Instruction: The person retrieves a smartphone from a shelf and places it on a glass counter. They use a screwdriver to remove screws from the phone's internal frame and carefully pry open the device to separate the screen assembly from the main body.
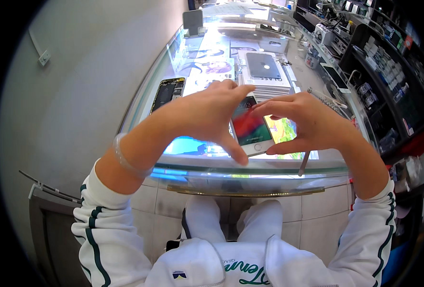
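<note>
A white smartphone (250, 131) with a lit red and green screen sits between both of my hands above the glass counter (250, 167). My left hand (207, 115) grips its left side, thumb at the lower edge and fingers over the top. On the phone's right side is my right hand (307, 122), with its thumb under the bottom edge and its fingers at the top corner. Whether the phone rests on the glass or is lifted is unclear.
An opened phone (166, 93) with bare insides lies on the counter at the left. Behind my hands stands a stack of white boxes (264, 71). A thin metal tool (304, 162) lies at the right. Shelves of small goods (379, 62) fill the right side.
</note>
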`<control>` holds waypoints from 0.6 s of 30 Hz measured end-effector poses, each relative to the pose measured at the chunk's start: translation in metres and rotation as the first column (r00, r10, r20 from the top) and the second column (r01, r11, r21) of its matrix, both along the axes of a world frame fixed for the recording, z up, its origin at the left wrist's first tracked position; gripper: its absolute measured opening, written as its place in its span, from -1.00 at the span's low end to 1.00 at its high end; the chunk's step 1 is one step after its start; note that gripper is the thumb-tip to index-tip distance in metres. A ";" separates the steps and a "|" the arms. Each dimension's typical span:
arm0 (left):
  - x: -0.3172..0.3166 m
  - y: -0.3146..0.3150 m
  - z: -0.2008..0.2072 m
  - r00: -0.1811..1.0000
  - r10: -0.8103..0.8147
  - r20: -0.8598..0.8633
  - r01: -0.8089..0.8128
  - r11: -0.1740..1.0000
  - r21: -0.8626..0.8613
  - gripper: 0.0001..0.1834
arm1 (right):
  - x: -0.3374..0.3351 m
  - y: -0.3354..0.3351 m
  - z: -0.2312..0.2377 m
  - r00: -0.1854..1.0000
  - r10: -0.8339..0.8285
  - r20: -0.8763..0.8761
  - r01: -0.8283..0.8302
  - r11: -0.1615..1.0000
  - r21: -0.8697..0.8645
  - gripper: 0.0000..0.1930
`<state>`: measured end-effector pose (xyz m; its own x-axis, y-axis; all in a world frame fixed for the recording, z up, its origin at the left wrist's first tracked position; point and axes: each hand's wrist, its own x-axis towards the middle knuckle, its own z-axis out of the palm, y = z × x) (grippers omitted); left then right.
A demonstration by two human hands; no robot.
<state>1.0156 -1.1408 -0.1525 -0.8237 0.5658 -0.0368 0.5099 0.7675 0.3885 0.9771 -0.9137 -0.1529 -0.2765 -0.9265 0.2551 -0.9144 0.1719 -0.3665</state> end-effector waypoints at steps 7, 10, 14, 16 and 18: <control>0.011 0.006 -0.009 0.998 0.031 -0.049 -0.031 0.999 -0.010 0.36 | 0.002 0.002 -0.009 0.999 0.032 0.025 -0.030 0.995 -0.097 -0.57; 0.010 0.004 -0.003 0.999 0.045 -0.013 -0.044 0.999 0.014 0.33 | 0.000 0.003 -0.007 0.999 0.038 0.035 -0.034 0.993 -0.115 -0.60; 0.003 -0.006 -0.003 1.000 0.007 0.019 -0.008 0.997 0.075 0.27 | -0.002 0.006 -0.008 1.000 0.025 0.013 -0.023 0.989 -0.149 -0.64; 0.003 -0.010 -0.003 1.000 -0.007 -0.019 0.009 0.996 0.094 0.21 | -0.002 0.006 -0.007 1.000 0.018 -0.015 -0.020 0.986 -0.165 -0.65; 0.001 -0.012 -0.004 0.999 -0.020 -0.035 0.023 0.996 0.089 0.17 | -0.004 0.006 -0.009 0.999 0.009 -0.040 -0.016 0.984 -0.178 -0.66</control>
<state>1.0170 -1.1525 -0.1566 -0.8112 0.5832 0.0428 0.5401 0.7191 0.4373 0.9732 -0.9076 -0.1618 -0.2516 -0.8686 0.4268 -0.9302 0.0953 -0.3544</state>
